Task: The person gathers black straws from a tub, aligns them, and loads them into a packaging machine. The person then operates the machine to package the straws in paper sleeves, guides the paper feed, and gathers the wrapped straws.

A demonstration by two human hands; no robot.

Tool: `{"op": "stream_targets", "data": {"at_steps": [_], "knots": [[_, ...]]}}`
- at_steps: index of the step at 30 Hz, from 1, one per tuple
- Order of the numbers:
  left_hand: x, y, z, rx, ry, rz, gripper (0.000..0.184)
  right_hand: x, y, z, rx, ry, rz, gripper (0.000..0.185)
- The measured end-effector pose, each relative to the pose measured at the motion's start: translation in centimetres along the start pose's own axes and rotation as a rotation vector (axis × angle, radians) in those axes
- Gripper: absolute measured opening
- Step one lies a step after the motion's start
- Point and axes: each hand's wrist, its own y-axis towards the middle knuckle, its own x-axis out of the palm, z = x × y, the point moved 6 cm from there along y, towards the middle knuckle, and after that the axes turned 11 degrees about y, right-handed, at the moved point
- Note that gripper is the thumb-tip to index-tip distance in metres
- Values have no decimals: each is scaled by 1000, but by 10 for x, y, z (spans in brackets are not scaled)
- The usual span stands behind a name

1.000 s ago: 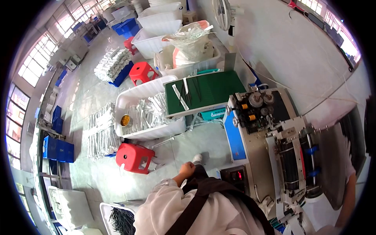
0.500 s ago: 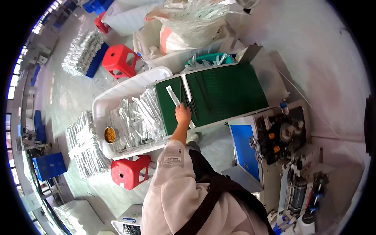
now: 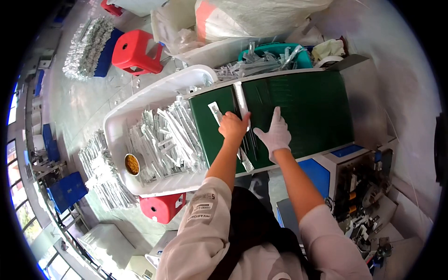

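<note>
My bare left hand (image 3: 233, 127) is closed over a long, narrow silver-white packet (image 3: 215, 111) that lies slanted on the green work surface (image 3: 312, 107). Both ends of the packet stick out past the hand; its middle is hidden under the fingers. Just right of that hand lies another pale strip (image 3: 241, 99), running toward the far edge. Thin dark rods (image 3: 255, 145) lie between my two hands. My right hand (image 3: 277, 136), in a white glove, hovers over or rests on the green surface, fingers and thumb apart, holding nothing.
A white tub (image 3: 161, 187) of long silver packets adjoins the left side, with a metal cup of small yellow pieces (image 3: 132, 164) in it. Red stools (image 3: 136, 50) stand on the floor. A teal basin (image 3: 305, 57) sits behind the work surface; machinery (image 3: 359, 186) is at right.
My gloved right hand has come into view over the green surface. My left hand stays at the packet, its thumb now spread rightward. The camera view has shifted closer.
</note>
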Motion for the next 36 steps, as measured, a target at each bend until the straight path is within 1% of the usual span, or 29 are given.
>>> {"op": "stream_targets", "data": {"at_steps": [1,2,4,5,7,8,10,11,12,14,15,16,18,19,21,22,23,24,25,26,27,28,29,30,31,33,34,35,36], "knots": [[-4,-4,5,14,14,22,67,8,8,-2,65,-168,-33,86],[-1,-6,9,86,39,62,62,15,14,-4,50,-169,-33,86],[11,-4,14,66,18,57,51,30,17,3,39,-293,6,72],[15,-6,20,64,15,49,51,40,17,9,41,-300,2,72],[23,-12,33,74,-38,-23,38,57,17,14,-26,-270,-15,57],[23,-13,37,67,-50,-20,38,57,19,15,-38,-279,-14,57],[24,-17,34,-4,-131,-30,30,65,20,20,38,-81,-92,47],[20,-21,34,10,-185,-2,28,70,21,23,2,-1,-88,38],[24,-24,32,-2,-179,-2,28,77,19,31,-2,4,-101,38],[23,-31,29,-2,-420,139,25,91,11,36,-220,389,-146,25],[23,-34,27,26,-484,196,24,102,9,46,-160,654,-121,20],[32,-34,21,26,-483,202,24,114,7,58,-111,921,-83,15],[60,-36,17,139,-913,-127,22,51,-28,10,-243,267,-79,14],[52,-49,15,53,-1221,-339,18,37,-40,2,-249,239,-129,16],[20,-77,7,-46,-1442,-457,20,-14,-71,-30,-402,479,-265,23],[2,-91,0,-88,-1514,-492,22,-51,-83,-46,-510,348,-250,20],[-11,-104,0,21,-1521,-659,25,-79,-87,-53,-414,732,-279,24],[-38,-129,8,215,-1678,-882,25,-108,-88,-52,-191,749,-93,32],[-62,-157,16,309,-1676,-1001,25,-133,-87,-60,-148,811,-33,36],[-83,-189,20,369,-1643,-1059,25,-159,-87,-67,-101,867,35,39],[-95,-218,24,483,-1631,-1165,25,-180,-91,-80,-111,860,-94,42],[-101,-246,26,509,-1616,-1355,26,-195,-97,-91,-118,846,-221,45],[-106,-267,24,524,-1574,-1418,26,-204,-107,-104,-178,868,-276,46],[-118,-283,24,598,-1658,-1478,26,-209,-117,-115,-234,889,-333,47],[-126,-289,19,625,-1638,-1433,26,-214,-125,-119,-224,936,-313,41],[-135,-293,13,665,-1631,-1357,28,-219,-130,-125,-229,951,-276,37],[-138,-291,11,679,-1593,-1259,26,-222,-132,-126,-218,978,-230,33],[-141,-290,10,663,-1587,-1232,25,-223,-134,-130,-166,1033,-218,27],[-145,-289,9,649,-1587,-1197,25,-223,-134,-134,-211,1115,-162,26]]}}
